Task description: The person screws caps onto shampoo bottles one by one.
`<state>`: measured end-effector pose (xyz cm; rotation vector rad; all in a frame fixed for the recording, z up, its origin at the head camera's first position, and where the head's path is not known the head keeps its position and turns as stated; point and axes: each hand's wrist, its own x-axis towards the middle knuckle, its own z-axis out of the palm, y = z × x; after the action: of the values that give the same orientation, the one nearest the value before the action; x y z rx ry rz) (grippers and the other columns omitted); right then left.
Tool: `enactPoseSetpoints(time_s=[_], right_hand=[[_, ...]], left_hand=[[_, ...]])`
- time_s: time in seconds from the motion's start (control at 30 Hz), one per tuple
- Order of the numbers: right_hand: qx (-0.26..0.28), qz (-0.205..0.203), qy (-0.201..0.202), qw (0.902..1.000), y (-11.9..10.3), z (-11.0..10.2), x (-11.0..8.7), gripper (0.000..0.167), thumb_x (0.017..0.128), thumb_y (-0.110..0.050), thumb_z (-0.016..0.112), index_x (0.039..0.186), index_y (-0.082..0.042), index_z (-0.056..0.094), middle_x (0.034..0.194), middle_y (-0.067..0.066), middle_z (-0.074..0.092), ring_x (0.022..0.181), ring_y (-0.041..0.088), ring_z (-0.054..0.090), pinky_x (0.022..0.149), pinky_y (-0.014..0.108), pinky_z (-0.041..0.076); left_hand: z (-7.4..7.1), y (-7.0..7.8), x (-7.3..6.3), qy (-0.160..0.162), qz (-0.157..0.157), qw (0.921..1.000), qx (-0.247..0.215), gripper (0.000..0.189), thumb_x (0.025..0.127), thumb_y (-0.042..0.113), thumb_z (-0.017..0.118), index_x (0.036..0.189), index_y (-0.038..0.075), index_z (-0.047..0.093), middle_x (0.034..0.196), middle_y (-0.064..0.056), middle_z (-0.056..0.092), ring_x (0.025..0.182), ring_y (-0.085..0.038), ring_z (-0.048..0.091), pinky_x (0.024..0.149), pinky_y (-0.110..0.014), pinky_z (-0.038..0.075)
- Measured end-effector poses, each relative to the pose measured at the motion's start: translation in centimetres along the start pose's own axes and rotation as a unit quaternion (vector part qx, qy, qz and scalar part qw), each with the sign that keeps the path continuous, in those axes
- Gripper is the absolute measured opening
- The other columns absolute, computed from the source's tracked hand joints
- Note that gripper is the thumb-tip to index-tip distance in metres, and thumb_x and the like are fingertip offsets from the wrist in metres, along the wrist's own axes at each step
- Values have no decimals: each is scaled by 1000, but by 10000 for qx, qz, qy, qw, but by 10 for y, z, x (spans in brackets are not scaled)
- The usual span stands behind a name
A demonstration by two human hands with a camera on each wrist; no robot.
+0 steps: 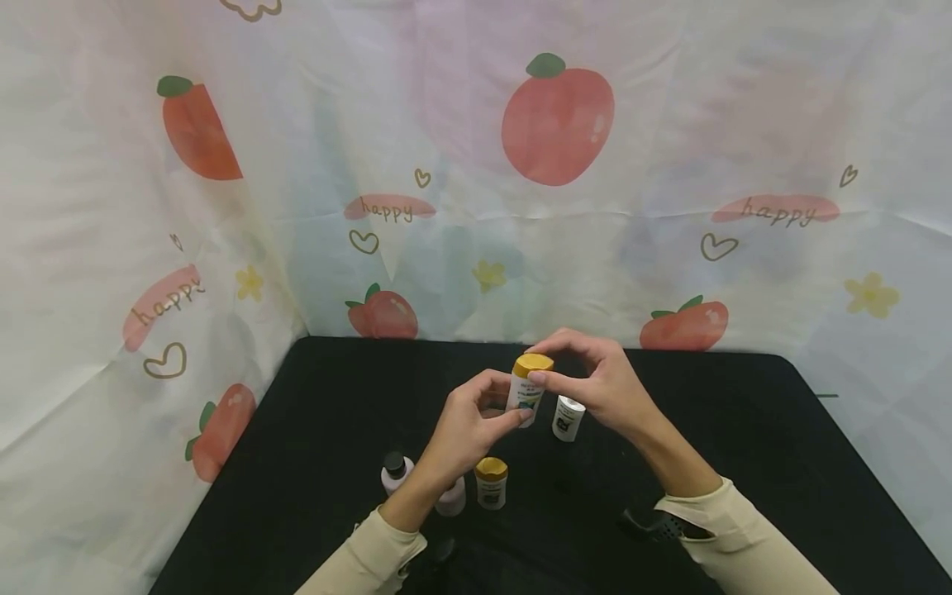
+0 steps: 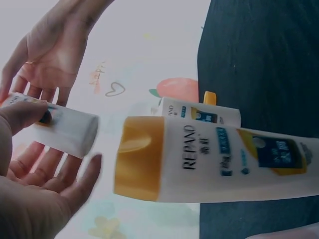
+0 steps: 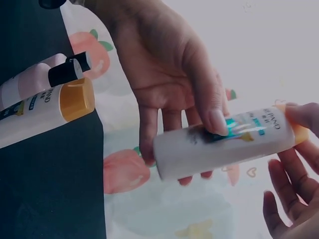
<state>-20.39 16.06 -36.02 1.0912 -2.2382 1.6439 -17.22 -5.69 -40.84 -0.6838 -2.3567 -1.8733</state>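
A white shampoo bottle with a yellow cap (image 1: pixel 526 392) is held up over the black table. My left hand (image 1: pixel 472 421) grips its body, thumb across the label, as the right wrist view also shows. My right hand (image 1: pixel 595 376) pinches the yellow cap between thumb and fingers. Just beyond stands a similar white bottle (image 1: pixel 568 420) whose top looks white. Nearer me is another white bottle with a yellow cap (image 1: pixel 492 483), large in the left wrist view. Two pale pink bottles (image 3: pixel 41 79) with black caps stand beside it, partly behind my left forearm in the head view.
The black table (image 1: pixel 357 397) meets a printed fabric backdrop (image 1: pixel 461 124) at its back and left. A small yellow piece (image 2: pixel 210 98) shows behind the farther white bottle. Something dark (image 1: pixel 643 525) is at my right wrist.
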Motion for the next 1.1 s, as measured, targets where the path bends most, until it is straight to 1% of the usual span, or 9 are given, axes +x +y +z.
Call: enactPoseSetpoints(time_s=[0.07,0.17,0.27,0.33,0.57,0.7,0.8,1.0,1.1], right_hand=[[-58,-76,-26,10000,0,1,0,31,88,0,76,115,-15,73,108,1,70,104,19,64,98,33,49],[-150,-132,-51,9998,2,2,-1,31,88,0,77,114,-16,73,108,0,70,103,17,64,98,33,48],[-183,-74,-66,9998,5,4,-3,31,89,0,76,114,-17,73,108,-2,70,103,16,64,98,31,48],[-183,-12,-75,9998,6,5,-5,30,90,-1,76,115,-18,73,109,-2,70,104,16,64,98,30,48],[-232,132,-84,9996,9,6,-8,29,91,-5,75,115,-21,73,113,-3,69,110,17,63,101,32,47],[-224,162,-92,9996,10,8,-10,30,91,-6,76,116,-22,73,113,-4,69,110,18,63,100,35,47],[-253,214,-60,9994,9,9,-11,31,91,-7,76,119,-21,72,115,-4,69,112,17,63,100,33,48],[-401,301,-109,9987,3,10,-12,33,91,-9,77,121,-21,71,118,-4,68,113,15,62,96,28,50],[-509,433,-157,9976,1,10,-13,29,91,-13,77,119,-23,72,116,-6,68,112,14,62,94,30,50]], left_hand=[[-1,0,1,-61,-45,10000,39,34,92,18,77,123,16,63,115,-1,68,106,-13,69,90,-31,58],[-2,1,4,-111,-71,9998,112,38,92,24,78,126,17,62,118,1,68,109,-12,67,96,-41,56],[-3,3,6,-123,-43,9998,161,39,91,27,79,126,18,62,119,2,67,112,-12,66,99,-50,53],[-4,4,7,-136,-23,9997,181,38,91,27,79,125,19,63,119,3,67,113,-13,65,100,-52,52],[-6,8,11,-293,51,9990,346,31,92,29,78,119,20,66,111,6,69,109,-17,67,99,-43,54],[-7,9,14,-293,218,9986,376,23,92,28,78,112,20,69,106,7,71,102,-13,68,95,-40,56],[-8,9,15,-238,290,9985,400,20,92,26,78,108,20,70,104,6,71,99,-10,68,93,-40,57],[-7,9,15,-262,216,9978,561,21,91,22,79,109,16,70,104,4,71,96,-9,69,89,-35,58],[-6,8,15,-326,131,9975,606,22,90,21,79,110,15,71,103,2,72,93,-10,70,82,-30,59]])
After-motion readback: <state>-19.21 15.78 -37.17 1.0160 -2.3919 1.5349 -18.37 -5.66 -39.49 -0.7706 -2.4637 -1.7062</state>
